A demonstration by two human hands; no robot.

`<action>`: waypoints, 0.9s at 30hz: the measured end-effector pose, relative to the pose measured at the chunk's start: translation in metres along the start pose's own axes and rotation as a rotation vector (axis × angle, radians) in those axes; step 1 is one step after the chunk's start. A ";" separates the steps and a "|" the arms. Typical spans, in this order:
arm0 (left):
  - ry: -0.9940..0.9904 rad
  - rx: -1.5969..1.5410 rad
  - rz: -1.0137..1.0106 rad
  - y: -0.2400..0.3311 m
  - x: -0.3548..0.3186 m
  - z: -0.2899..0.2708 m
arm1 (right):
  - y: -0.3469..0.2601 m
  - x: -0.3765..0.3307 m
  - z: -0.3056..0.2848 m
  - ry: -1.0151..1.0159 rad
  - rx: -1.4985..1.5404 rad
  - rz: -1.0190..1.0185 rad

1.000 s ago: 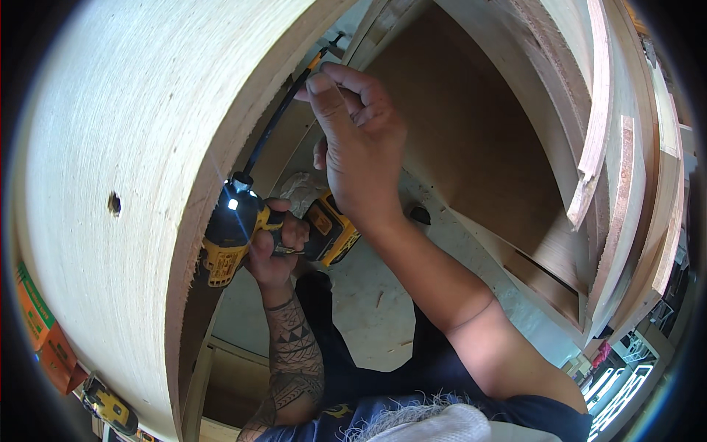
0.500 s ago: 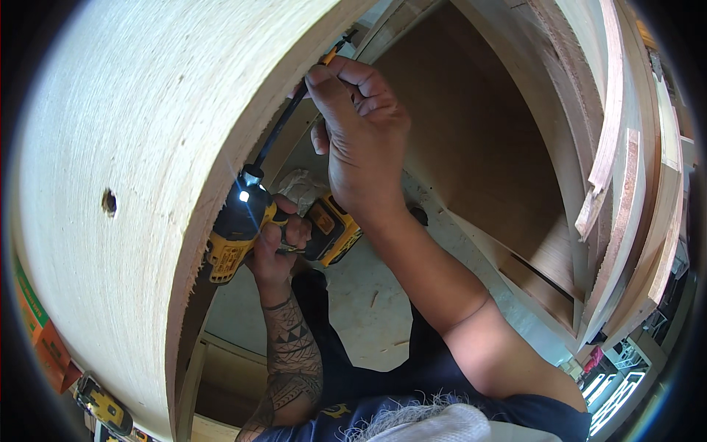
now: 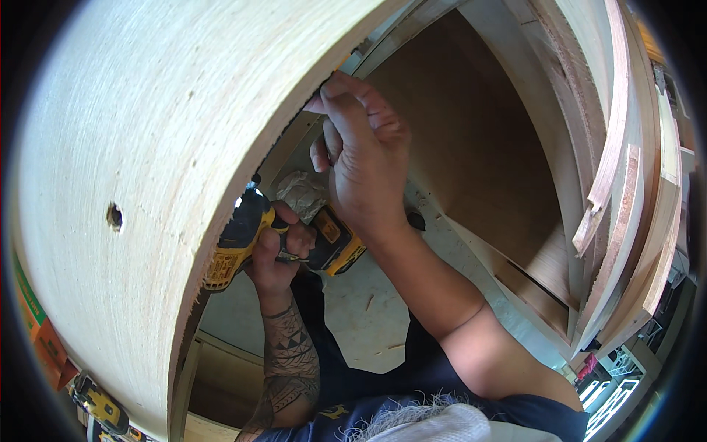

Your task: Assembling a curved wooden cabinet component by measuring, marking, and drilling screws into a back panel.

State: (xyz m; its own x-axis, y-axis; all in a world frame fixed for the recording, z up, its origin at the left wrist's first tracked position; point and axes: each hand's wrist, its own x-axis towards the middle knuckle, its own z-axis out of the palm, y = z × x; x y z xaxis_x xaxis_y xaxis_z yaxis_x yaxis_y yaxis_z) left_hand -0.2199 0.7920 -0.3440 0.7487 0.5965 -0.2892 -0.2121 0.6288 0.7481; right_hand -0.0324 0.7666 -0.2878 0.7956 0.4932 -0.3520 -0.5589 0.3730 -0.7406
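two hands work close together at the edge of a big plywood panel (image 3: 140, 162). the left hand (image 3: 276, 254) is wrapped tight around the handle of a yellow and black cordless drill (image 3: 247, 236), fingers shut on it. the drill sits low, just beside the rough cut edge of the panel, and its little white light is on, so it seems ready to work on that edge. its front end is hidden behind the panel, so the tip cannot be seen. the right hand (image 3: 364, 158) is higher up, with its fingertips pinched together right at the panel edge. it looks like it holds something tiny in place there, but the thing is too small to tell.

a round hole (image 3: 114, 216) is in the face of the panel, well apart from the hands. behind the hands is the open inside of a brown wooden cabinet (image 3: 471, 147); no things show inside it. a crumpled bit of paper (image 3: 302, 193) lies near the drill. below is a pale floor (image 3: 361, 324) with small wood chips. at the right, thin wood strips (image 3: 611, 162) lean on the cabinet side. another yellow tool (image 3: 99, 401) lies at the lower left, beside an orange and green box (image 3: 33, 324); what is in the box cannot be seen.
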 end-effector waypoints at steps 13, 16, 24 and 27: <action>-0.006 -0.087 0.005 -0.008 0.009 0.013 | -0.005 0.005 0.001 0.003 -0.061 0.063; 0.003 -0.001 -0.055 -0.001 0.016 0.008 | -0.009 0.008 -0.002 -0.012 -0.122 0.083; -0.205 0.074 -0.033 0.014 0.009 -0.017 | -0.021 0.020 -0.003 -0.199 -0.006 0.105; -0.186 0.075 -0.041 0.014 0.005 -0.019 | -0.021 0.020 -0.007 -0.194 -0.036 0.087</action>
State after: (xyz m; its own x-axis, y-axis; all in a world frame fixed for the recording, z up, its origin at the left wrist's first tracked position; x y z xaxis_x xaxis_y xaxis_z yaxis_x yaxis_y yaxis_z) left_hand -0.2308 0.8130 -0.3465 0.8605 0.4640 -0.2103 -0.1367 0.6079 0.7821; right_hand -0.0033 0.7628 -0.2831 0.6831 0.6653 -0.3013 -0.6117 0.2958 -0.7337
